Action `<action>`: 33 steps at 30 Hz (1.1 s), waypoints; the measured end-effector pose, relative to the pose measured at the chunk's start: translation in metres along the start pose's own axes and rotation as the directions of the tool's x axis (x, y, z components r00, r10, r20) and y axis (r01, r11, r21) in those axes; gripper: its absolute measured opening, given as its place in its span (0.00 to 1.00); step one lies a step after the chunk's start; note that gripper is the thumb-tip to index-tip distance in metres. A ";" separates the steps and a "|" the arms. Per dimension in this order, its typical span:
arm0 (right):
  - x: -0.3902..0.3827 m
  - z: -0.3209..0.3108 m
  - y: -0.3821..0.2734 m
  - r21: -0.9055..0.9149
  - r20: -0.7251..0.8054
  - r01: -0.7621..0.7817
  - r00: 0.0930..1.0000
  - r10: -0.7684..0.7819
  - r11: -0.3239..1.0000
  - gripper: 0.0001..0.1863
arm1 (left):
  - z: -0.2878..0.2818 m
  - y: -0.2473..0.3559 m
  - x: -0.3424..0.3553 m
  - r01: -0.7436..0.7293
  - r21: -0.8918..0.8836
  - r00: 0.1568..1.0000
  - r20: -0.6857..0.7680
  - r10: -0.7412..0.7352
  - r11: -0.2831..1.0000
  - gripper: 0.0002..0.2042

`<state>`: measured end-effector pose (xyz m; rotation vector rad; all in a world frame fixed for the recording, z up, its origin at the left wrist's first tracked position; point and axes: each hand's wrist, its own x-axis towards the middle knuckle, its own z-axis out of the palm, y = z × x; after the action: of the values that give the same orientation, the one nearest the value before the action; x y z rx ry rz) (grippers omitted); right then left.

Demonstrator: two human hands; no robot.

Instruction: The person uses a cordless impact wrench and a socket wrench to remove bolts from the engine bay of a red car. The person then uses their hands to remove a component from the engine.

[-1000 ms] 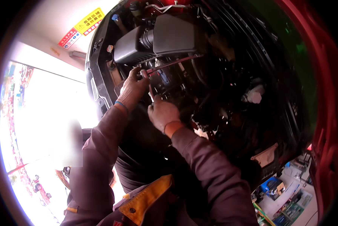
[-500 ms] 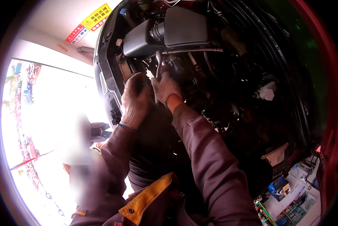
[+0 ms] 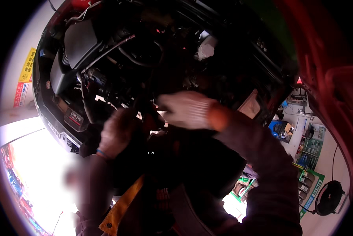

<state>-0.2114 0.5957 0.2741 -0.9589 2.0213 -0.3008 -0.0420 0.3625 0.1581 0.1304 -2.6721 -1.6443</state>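
I look into the dark engine bay of a red car. My left hand, in a dirty knit glove, is curled low in front of the bay beside a small dark labelled box. My right hand, in a pale glove, is smeared by motion. It lies across the middle with its fingers pointing left toward the left hand. Whether either hand holds anything is unclear. A grey air box and a thin pipe lie above the left hand. A white cap sits farther right.
A workbench at the right carries a blue item and green boxes. A black round object with a cable lies lower right. A yellow and red sign hangs at the left, with a person in glare below.
The view has swung, so the engine bay now sits upper left. Both hands have come down and away from the spot under the air box. The long tool is no longer seen.
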 end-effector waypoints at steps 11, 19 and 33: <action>-0.225 -0.003 0.205 0.664 -0.747 0.281 0.283 0.601 0.693 0.13 | 0.116 -0.036 -0.025 -0.015 0.302 0.845 0.513 -0.149 0.953 0.17; -0.151 -0.107 0.293 0.199 -0.925 -0.551 0.167 0.341 0.811 0.26 | 0.117 -0.026 -0.015 0.198 0.416 0.769 0.495 -0.404 0.888 0.18; -0.100 -0.170 0.281 0.164 -0.603 -0.885 0.260 0.754 0.436 0.26 | 0.104 -0.036 -0.012 0.252 0.391 0.773 0.469 -0.427 0.885 0.18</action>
<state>-0.4560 0.8357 0.2900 0.3325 2.8994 0.2684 -0.0318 0.4400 0.0798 0.1880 -3.5312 -1.4969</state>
